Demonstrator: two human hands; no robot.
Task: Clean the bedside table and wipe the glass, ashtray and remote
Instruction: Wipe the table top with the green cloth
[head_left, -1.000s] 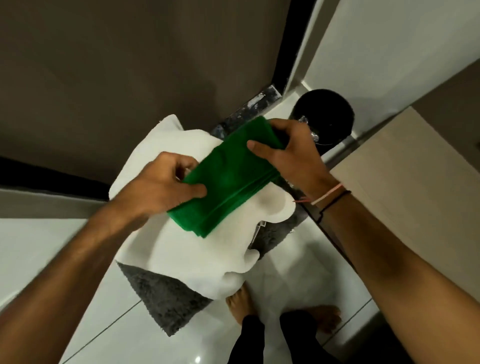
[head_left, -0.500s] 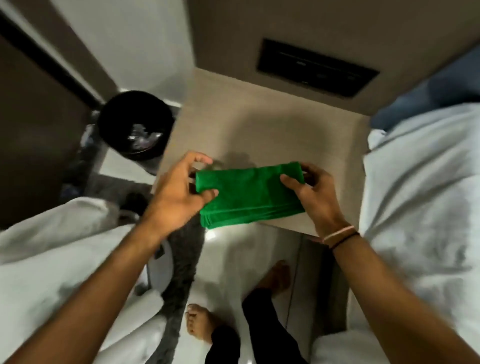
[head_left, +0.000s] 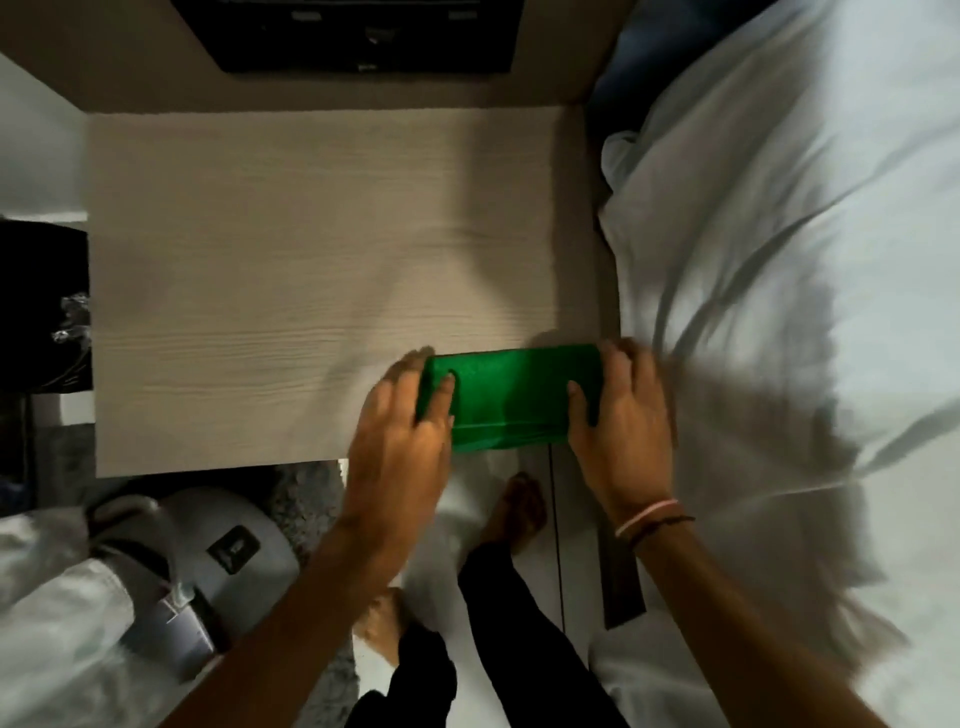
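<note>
A folded green cloth (head_left: 511, 395) is stretched between both hands over the front right corner of the pale wooden bedside table (head_left: 291, 270). My left hand (head_left: 402, 431) grips the cloth's left end, thumb on top. My right hand (head_left: 621, 415) grips its right end, with bracelets at the wrist. No glass, ashtray or remote shows in the head view.
A bed with rumpled white bedding (head_left: 789, 312) lies right of the table. A black bin (head_left: 41, 306) stands at the left edge. A dark panel (head_left: 358, 36) is set in the wall behind. White fabric (head_left: 57, 613) lies lower left. My bare feet (head_left: 519, 509) stand on the tiled floor.
The view has swung from the floor and bin onto the bedside table. Both hands have carried the green cloth over the table's front right corner, still held at both ends.
</note>
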